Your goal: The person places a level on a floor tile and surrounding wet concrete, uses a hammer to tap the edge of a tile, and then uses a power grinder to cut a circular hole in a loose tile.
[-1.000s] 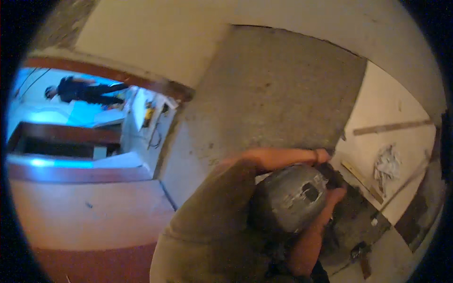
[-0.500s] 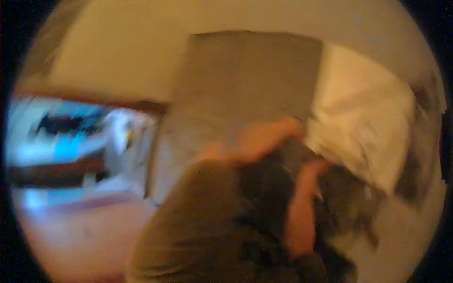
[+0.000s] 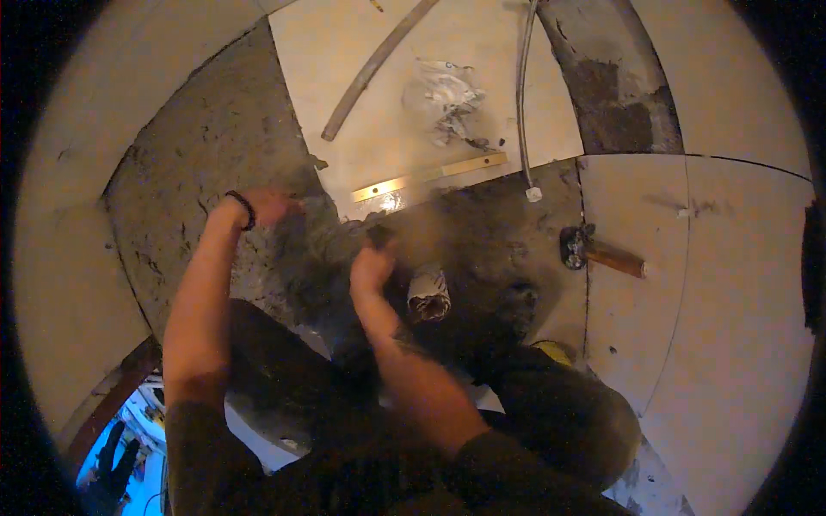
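My left hand (image 3: 267, 207), with a dark beaded bracelet on its wrist, is over rough grey ground (image 3: 206, 129); its fingers are smeared. Closer to the middle, my right hand (image 3: 372, 267) is closed around a small dark piece (image 3: 379, 234) whose kind I cannot make out. This hand is just left of an upright pipe stub (image 3: 428, 297) with a ragged, pale rim. Beyond my hands, a yellowish metal bar (image 3: 430, 176) with holes lies along the edge of a large pale tile (image 3: 344, 52).
On the tile lie a crumpled clear plastic bag (image 3: 452, 99), a long brownish rod (image 3: 379, 69) and a thin flexible hose (image 3: 521, 95). A wooden-handled hammer (image 3: 613, 257) rests at the right, beside more pale tiles (image 3: 731, 258). My bent knee (image 3: 585, 421) is at lower right.
The view has swung from a blurred look across the room to the ground before me. Both hands now appear apart, the left farther left, the right near the pipe stub.
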Available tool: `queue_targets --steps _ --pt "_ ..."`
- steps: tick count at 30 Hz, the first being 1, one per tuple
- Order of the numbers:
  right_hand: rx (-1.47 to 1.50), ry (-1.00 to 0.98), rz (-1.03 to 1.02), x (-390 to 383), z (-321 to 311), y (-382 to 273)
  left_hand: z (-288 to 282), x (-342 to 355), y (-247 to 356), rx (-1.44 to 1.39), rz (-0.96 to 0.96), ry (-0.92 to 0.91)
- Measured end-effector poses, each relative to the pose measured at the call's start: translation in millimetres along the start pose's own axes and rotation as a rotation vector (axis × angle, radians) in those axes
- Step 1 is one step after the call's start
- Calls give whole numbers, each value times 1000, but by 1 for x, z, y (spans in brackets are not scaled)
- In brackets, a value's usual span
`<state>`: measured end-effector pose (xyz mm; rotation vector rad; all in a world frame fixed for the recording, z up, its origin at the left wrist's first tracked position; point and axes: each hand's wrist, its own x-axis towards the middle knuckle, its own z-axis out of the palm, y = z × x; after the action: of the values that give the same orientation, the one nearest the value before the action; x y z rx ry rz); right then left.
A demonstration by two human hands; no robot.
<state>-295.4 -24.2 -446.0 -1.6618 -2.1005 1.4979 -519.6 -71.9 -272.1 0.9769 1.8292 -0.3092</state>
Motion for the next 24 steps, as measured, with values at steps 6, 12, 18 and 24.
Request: queue_targets --steps 6,12,18,24 --pt "-503 -58 -87 -24 2 -37 21 -3 -57 -86 140 169" --pt "-919 -539 -283 7 -13 -24 82 9 -79 -242 310 405" --pt "98 -828 127 95 -23 -27 189 133 13 -742 -123 677" --pt "-452 -636 -497 153 -52 -37 158 136 50 -1048 -209 637"
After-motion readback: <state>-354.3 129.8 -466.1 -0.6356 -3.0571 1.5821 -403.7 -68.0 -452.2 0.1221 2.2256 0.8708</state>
